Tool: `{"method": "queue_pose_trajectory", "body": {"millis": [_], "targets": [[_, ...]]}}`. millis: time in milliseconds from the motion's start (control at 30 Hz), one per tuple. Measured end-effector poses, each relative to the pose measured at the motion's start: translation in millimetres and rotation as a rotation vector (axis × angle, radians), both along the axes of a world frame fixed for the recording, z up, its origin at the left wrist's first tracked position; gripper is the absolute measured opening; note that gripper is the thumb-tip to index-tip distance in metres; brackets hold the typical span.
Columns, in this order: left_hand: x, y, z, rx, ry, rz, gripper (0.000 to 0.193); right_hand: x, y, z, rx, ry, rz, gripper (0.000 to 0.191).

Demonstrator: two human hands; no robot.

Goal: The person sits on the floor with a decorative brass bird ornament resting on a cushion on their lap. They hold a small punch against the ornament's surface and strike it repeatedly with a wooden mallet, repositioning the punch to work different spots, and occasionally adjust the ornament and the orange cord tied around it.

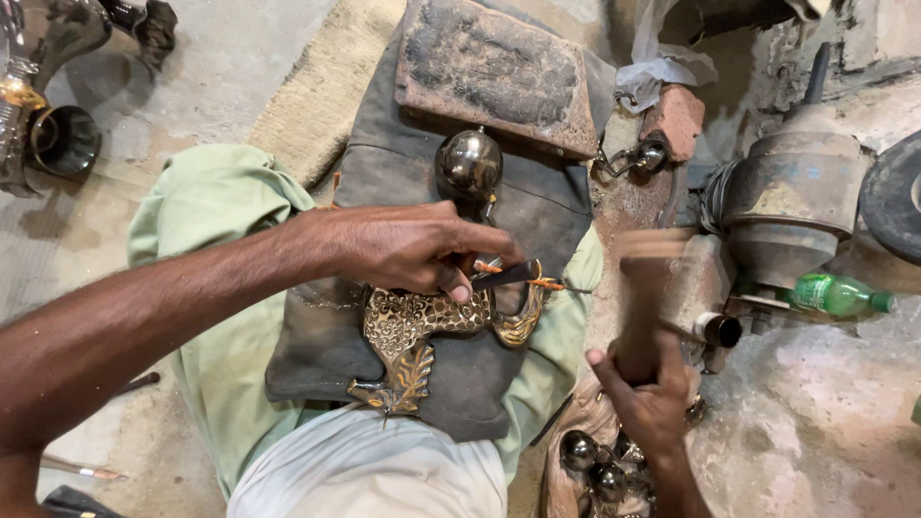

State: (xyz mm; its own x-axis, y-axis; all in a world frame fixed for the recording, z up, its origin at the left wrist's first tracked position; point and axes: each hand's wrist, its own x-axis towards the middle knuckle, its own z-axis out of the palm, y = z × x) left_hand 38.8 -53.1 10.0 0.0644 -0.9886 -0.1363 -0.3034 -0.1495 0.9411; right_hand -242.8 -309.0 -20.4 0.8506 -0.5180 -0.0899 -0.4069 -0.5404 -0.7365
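Observation:
My left hand (413, 247) grips a thin dark chisel (507, 276) and presses its tip onto an ornate brass piece (422, 324) with pierced pattern and a leaf-shaped end. The brass piece lies on a dark leather pad (537, 206) over my lap. My right hand (650, 388) holds a wooden mallet (645, 297) upright to the right of the piece; the mallet is blurred. A polished round metal knob (469, 165) stands just beyond my left hand.
A rusty flat block (494, 72) lies at the far end of the pad. An old motor (791, 197) and a green plastic bottle (839, 294) stand at right. Shiny metal balls (595, 465) sit in a tray by my right wrist. Dark metal vessels (58, 139) are at far left.

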Motion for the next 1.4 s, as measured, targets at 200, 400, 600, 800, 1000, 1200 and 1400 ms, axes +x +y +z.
{"method": "queue_pose_trajectory", "body": {"millis": [200,400,600,800,1000,1200,1400], "targets": [[3,0,-6,-0.084,0.01,-0.034,0.06,-4,-3,-4,-0.127,0.053,0.084,0.046],[4,0,-7,-0.097,0.014,-0.054,0.06,-13,-4,-9,-0.202,0.005,0.154,0.046],[2,-2,-2,0.019,0.023,-0.059,0.058,-11,4,-3,-0.246,0.071,0.149,0.049],[3,-1,2,-0.008,0.016,-0.069,0.057,-10,14,1,-0.274,0.011,0.196,0.046],[3,-2,2,-0.016,0.028,-0.069,0.055,-16,21,-3,-0.163,0.076,0.19,0.052],[2,-12,1,0.085,0.029,-0.096,0.055,-33,35,-21,0.009,0.073,-0.007,0.056],[6,-25,-4,-0.257,-0.074,-0.231,0.062,-58,53,-43,0.041,0.142,-0.107,0.056]]}}
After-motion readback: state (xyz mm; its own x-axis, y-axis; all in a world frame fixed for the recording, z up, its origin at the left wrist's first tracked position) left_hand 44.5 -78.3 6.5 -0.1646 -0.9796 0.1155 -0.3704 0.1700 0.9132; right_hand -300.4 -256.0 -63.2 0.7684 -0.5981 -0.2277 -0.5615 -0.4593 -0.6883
